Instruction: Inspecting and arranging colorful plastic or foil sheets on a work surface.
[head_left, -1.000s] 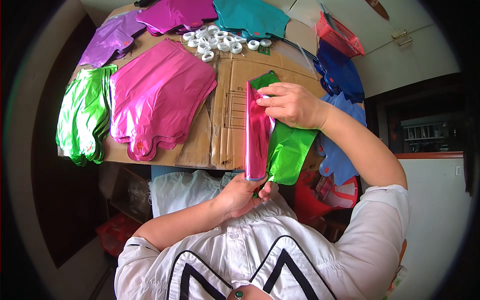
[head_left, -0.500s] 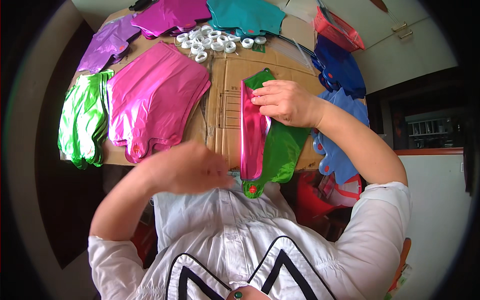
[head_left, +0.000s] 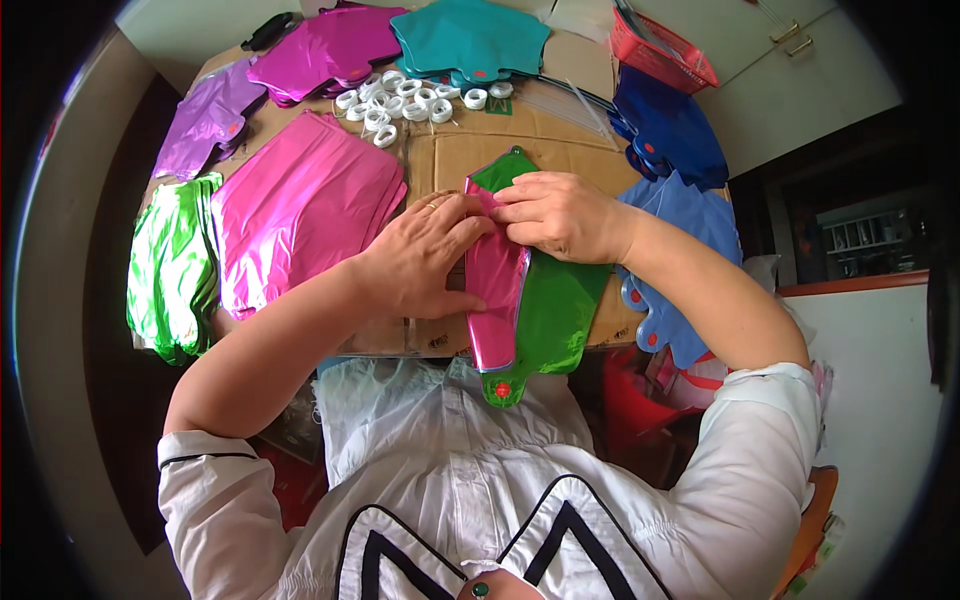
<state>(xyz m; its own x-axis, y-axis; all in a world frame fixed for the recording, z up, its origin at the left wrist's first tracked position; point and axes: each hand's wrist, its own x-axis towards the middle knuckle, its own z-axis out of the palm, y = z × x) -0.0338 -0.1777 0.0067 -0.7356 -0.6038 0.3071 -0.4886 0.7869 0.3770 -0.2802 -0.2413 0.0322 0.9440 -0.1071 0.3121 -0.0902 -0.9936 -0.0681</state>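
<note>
In front of me, flat on cardboard, lies a green foil balloon (head_left: 560, 312) with a tab and red dot at its near end. A pink foil strip (head_left: 492, 340) covers its left side; whether it is a folded part or a separate piece, I cannot tell. My left hand (head_left: 425, 250) rests on the strip's left edge, fingers on the foil and thumb spread apart nearer me. With bent fingers together, my right hand (head_left: 565, 215) grips the pink foil near its far end. The two hands' fingertips almost meet there.
Left of the work lie stacks of pink foil balloons (head_left: 305, 215) and bright green ones (head_left: 172, 265). White ribbon rolls (head_left: 408, 104) sit beyond, before purple and teal stacks (head_left: 470, 38). Blue stacks (head_left: 680, 225) and a red basket (head_left: 665, 55) are at the right.
My left hand has come up from near my waist onto the pink foil. My right hand stays on the foil near its far end.
</note>
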